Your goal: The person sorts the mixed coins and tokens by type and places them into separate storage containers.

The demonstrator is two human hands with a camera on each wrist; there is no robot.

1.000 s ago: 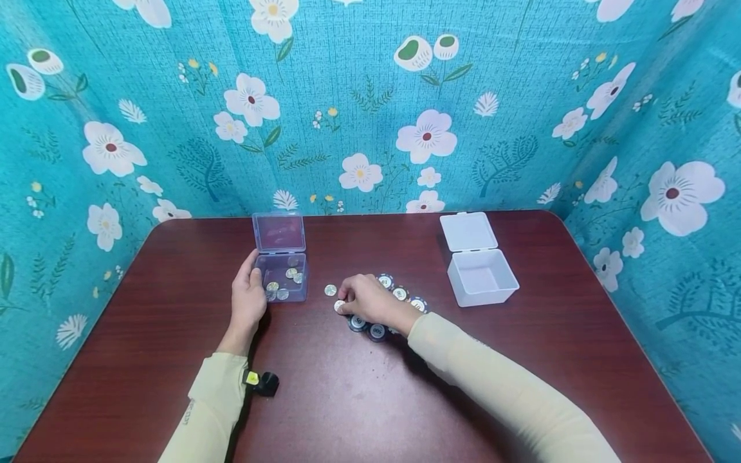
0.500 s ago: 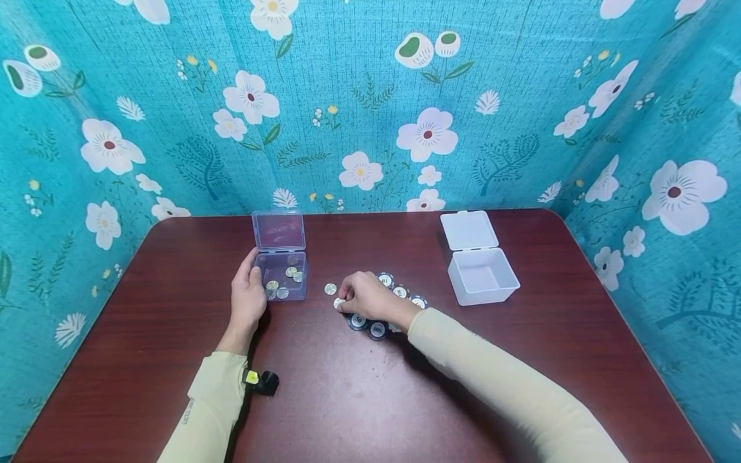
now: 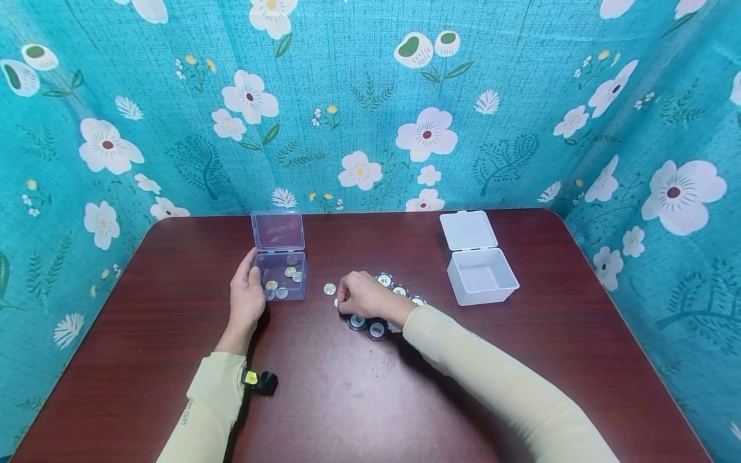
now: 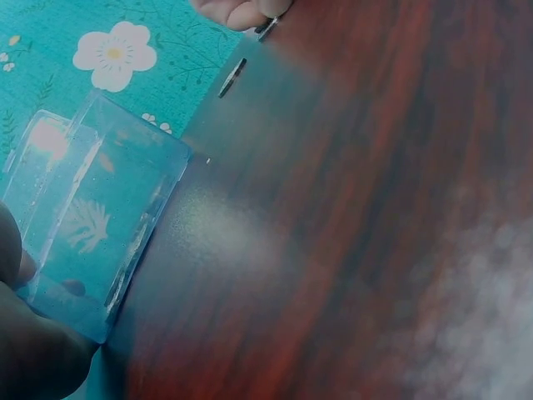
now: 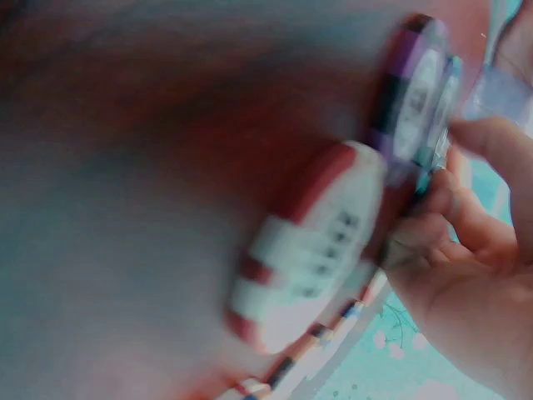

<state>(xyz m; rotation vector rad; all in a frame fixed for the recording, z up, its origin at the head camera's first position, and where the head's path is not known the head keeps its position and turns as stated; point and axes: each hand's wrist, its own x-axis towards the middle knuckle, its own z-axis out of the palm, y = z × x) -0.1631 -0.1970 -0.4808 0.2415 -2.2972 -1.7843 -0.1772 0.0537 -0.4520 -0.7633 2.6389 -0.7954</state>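
Observation:
My left hand (image 3: 247, 296) grips the left side of a clear plastic box (image 3: 301, 290), whose lid stands up at the back. Several silver coins (image 3: 282, 293) lie on its floor. In the left wrist view the thumb and a finger hold the near end of the box (image 4: 133, 225). My right hand (image 3: 366, 297) pinches a coin (image 3: 337, 302) between thumb and fingertips, just above or on the table. One loose coin (image 3: 329, 289) lies beside it, toward the clear box. Poker chips (image 3: 377, 330) spread under and around the right hand, which hides some of them.
A white plastic box (image 3: 483, 283) with its lid raised stands on the right of the dark red table (image 3: 359, 399). A white and red chip (image 5: 308, 250) looms close in the right wrist view. Behind the table hangs a turquoise floral curtain (image 3: 336, 77).
The right hand has shifted slightly, and less of the coin at its fingertips shows. The left hand stays on the clear box.

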